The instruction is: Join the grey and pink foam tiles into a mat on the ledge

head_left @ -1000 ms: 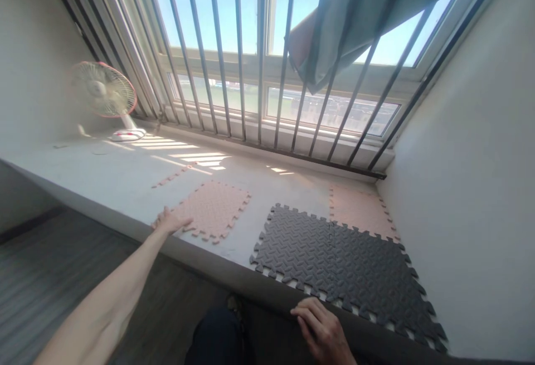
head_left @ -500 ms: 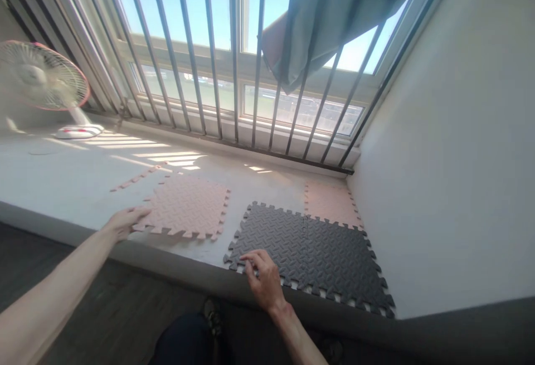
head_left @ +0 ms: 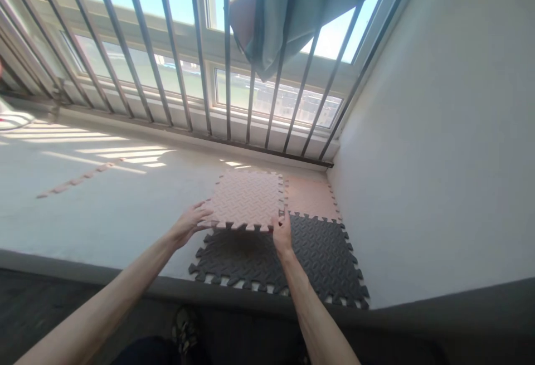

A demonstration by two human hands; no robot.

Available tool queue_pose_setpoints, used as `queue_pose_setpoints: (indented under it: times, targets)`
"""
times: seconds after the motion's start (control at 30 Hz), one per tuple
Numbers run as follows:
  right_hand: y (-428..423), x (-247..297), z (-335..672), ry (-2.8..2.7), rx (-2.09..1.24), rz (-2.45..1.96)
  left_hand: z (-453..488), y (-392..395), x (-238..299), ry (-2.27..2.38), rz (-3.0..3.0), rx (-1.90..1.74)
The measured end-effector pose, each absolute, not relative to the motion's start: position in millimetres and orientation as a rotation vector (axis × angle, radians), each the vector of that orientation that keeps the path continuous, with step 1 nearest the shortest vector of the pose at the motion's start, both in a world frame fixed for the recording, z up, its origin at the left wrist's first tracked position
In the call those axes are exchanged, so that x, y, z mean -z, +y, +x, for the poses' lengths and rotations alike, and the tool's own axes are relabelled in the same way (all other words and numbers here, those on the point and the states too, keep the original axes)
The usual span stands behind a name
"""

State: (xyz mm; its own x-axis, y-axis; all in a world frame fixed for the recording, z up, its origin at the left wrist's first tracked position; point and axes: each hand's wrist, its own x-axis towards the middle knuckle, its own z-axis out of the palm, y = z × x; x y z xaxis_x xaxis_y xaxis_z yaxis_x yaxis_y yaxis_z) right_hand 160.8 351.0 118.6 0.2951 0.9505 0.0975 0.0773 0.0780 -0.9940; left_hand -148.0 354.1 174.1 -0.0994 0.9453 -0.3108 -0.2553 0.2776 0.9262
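Note:
I hold a pink interlocking foam tile [head_left: 247,199] with both hands, lifted slightly over the ledge. My left hand [head_left: 189,224] grips its near left corner and my right hand [head_left: 282,232] grips its near right corner. Below it lie two joined dark grey foam tiles [head_left: 317,253] near the ledge's front edge. Another pink tile [head_left: 310,198] lies flat behind the grey ones, against the right wall, and the held tile's right edge is next to it.
A pale ledge [head_left: 104,209] runs under a barred window [head_left: 179,64]. A thin pink foam strip [head_left: 79,176] lies at the left. A grey-green curtain [head_left: 292,8] hangs over the bars. A white wall [head_left: 438,142] closes the right side.
The pink tile was lying on the ledge at the left; both hands have since taken it and carried it right, above the grey tiles. The view has swung right, and the fan has left it.

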Motion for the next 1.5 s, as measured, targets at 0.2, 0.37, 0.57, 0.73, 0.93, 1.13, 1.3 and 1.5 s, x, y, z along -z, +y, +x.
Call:
queue_pose_setpoints:
  times: [0.2, 0.37, 0.57, 0.73, 0.93, 1.13, 1.3, 1.5]
  targets:
    - [403, -86, 221, -1.098, -0.784, -1.423, -101, 384, -127, 1.248, 0.746, -1.223]
    - [454, -88, 237, -1.207, -0.664, -1.591, -74, 448, -112, 1.381, 0.956, -1.277]
    - [449, -91, 250, -1.737, -0.357, -1.907, -79, 474, -96, 1.841, 1.717, -0.797]
    - [436, -83, 251, -1.9, -0.3, -1.762, -89, 464, -83, 2.061, 1.99, -0.605]
    - [441, -91, 247, -1.986, -0.317, -1.731, -89, 471, -88, 2.143, 2.009, -0.551]
    - [431, -95, 255, -2.104, -0.276, -1.665, -94, 468, -88, 2.1, 2.136, -0.523]
    - [437, -101, 256, -2.092, -0.33, -1.667, -92, 474, -91, 2.128, 2.099, -0.516]
    - [428, -109, 254, -2.207, -0.243, -1.626, -90, 470, -91, 1.981, 2.25, -0.561]
